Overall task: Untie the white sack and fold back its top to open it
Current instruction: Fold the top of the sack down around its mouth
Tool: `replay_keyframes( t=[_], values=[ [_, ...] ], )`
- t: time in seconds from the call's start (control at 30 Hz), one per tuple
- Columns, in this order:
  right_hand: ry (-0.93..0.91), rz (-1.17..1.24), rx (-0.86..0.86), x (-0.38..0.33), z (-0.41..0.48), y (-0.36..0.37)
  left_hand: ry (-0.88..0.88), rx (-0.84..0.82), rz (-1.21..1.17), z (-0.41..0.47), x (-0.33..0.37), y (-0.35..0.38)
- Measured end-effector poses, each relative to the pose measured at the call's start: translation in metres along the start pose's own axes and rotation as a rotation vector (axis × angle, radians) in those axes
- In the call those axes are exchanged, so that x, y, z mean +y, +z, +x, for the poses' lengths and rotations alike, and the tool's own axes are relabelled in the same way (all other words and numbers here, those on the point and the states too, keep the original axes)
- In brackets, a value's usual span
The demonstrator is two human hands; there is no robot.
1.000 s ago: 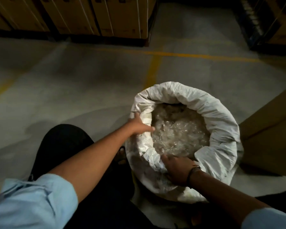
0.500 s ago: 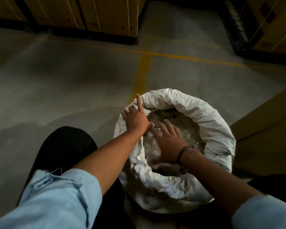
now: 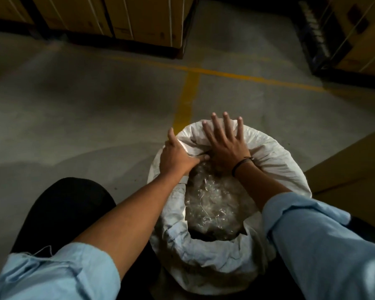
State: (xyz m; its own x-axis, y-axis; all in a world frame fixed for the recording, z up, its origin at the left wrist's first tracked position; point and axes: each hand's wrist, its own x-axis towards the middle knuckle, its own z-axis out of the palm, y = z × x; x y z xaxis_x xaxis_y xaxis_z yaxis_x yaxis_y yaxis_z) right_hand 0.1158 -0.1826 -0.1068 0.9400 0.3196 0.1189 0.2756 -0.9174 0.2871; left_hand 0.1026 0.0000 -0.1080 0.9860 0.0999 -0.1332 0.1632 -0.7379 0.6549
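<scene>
The white sack [image 3: 275, 163] stands on the floor between my knees, its top rolled outward into a thick rim. Clear shiny plastic material [image 3: 212, 204] fills its mouth. My left hand [image 3: 178, 156] sits on the rim's far left part, thumb hooked inside the edge and fingers over the outside, gripping the folded cloth. My right hand [image 3: 225, 141] lies flat with fingers spread on the far part of the rim, pressing it down. A dark band circles that wrist.
Grey concrete floor [image 3: 84, 109] with yellow painted lines [image 3: 188, 94] stretches ahead. Stacked cardboard boxes [image 3: 121, 16] on a pallet stand at the back left, more boxes [image 3: 360, 33] at the back right. A brown cardboard surface [image 3: 355, 165] lies close to the sack's right side.
My right hand left the near rim, crossed over the plastic contents and now presses flat on the far rim. My left hand slid farther along the left rim. The camera leaned forward.
</scene>
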Motion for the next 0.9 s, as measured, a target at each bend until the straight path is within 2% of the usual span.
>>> replay_keyframes(
  t=[0.1, 0.17, 0.23, 0.3, 0.33, 0.37, 0.43, 0.47, 0.5, 0.53, 0.57, 0.6, 0.63, 0.67, 0.73, 0.83, 0.9],
  values=[
    [0.022, 0.048, -0.040, 0.011, 0.000, 0.001, 0.058, -0.052, -0.024, -0.004, 0.004, 0.005],
    [0.048, 0.130, -0.108, 0.027, 0.003, 0.003, 0.067, -0.172, -0.183, 0.001, 0.014, -0.006],
    [0.156, 0.349, -0.262, 0.052, 0.008, -0.006, 0.029, -0.392, -0.489, 0.016, 0.018, -0.029],
    [0.248, 0.608, -0.486, 0.076, 0.009, -0.017, -0.103, -0.712, -0.760, 0.029, 0.004, -0.044],
    [0.267, 0.716, -0.561, 0.085, 0.008, -0.020, -0.186, -0.812, -0.824, 0.032, -0.004, -0.047],
    [0.284, 0.803, -0.609, 0.091, 0.004, -0.022, -0.243, -0.886, -0.825, 0.036, -0.012, -0.044],
    [0.332, 0.909, -0.640, 0.094, -0.004, -0.020, -0.293, -0.936, -0.628, 0.036, -0.016, -0.034],
    [0.355, 0.924, -0.647, 0.092, -0.007, -0.016, -0.298, -0.908, -0.490, 0.032, -0.013, -0.029],
    [0.373, 0.925, -0.659, 0.090, -0.009, -0.012, -0.273, -0.805, -0.349, 0.030, -0.008, -0.025],
    [0.390, 0.924, -0.675, 0.090, -0.010, -0.008, -0.200, -0.594, -0.192, 0.028, 0.000, -0.022],
    [0.414, 0.913, -0.681, 0.091, -0.010, -0.005, -0.079, -0.304, 0.021, 0.027, 0.007, -0.018],
    [0.423, 0.900, -0.666, 0.092, -0.009, -0.004, 0.112, -0.016, 0.238, 0.022, 0.016, -0.014],
    [0.427, 0.865, -0.642, 0.093, -0.009, -0.003, 0.322, 0.152, 0.382, 0.018, 0.025, -0.006],
    [0.422, 0.785, -0.597, 0.094, -0.008, -0.003, 0.502, 0.199, 0.445, 0.012, 0.034, 0.003],
    [0.396, 0.524, -0.385, 0.090, -0.011, -0.006, 0.708, 0.085, 0.576, 0.003, 0.049, 0.034],
    [0.397, 0.286, 0.080, 0.071, -0.024, -0.005, 0.677, -0.025, 0.890, 0.005, 0.066, 0.067],
    [0.378, 0.202, 0.222, 0.052, -0.036, 0.001, 0.641, -0.114, 0.920, 0.021, 0.071, 0.068]
  ],
)
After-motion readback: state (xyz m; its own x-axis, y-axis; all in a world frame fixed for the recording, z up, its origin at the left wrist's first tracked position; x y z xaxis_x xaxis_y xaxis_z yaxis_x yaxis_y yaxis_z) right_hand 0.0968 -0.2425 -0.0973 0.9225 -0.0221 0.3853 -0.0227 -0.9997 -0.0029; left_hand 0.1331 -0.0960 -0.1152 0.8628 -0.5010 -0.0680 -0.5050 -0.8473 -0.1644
